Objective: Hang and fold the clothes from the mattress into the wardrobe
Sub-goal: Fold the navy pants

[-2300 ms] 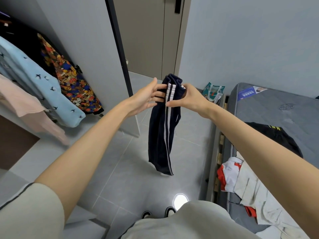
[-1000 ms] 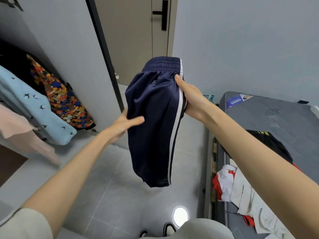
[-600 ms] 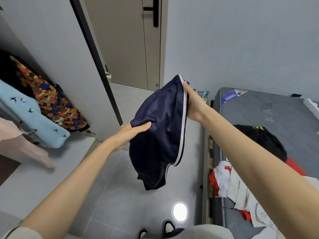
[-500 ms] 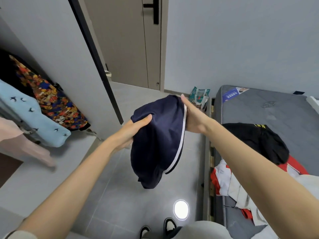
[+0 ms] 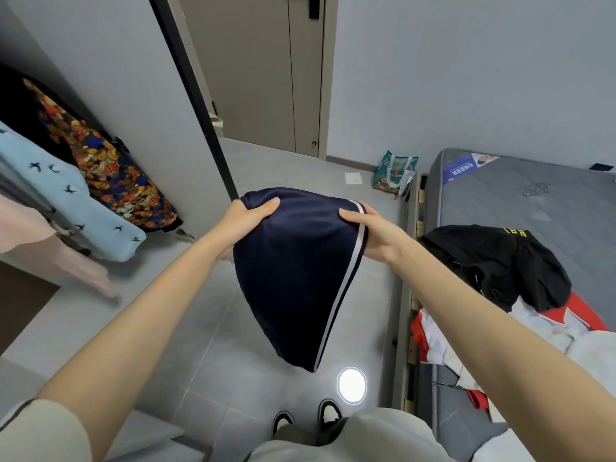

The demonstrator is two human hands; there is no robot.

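- Navy-blue shorts (image 5: 293, 278) with a white side stripe are hanging folded in the air above the grey floor tiles (image 5: 206, 355), between the wardrobe (image 5: 126, 95) and the mattress (image 5: 540, 208).
- The left hand (image 5: 245, 218) is gripping the fold's left corner, with the thumb lying on top of the cloth.
- The right hand (image 5: 375, 233) is pinching the right corner beside the stripe, thumb on top.
- A black garment (image 5: 500, 265) and a red-and-white garment (image 5: 443, 345) are lying crumpled on the mattress's near side.
- A light-blue shirt (image 5: 66, 195) and a multicoloured patterned garment (image 5: 116, 181) are hanging in the open wardrobe.
- A green bag (image 5: 393, 173) is sitting on the floor by the mattress's far corner.
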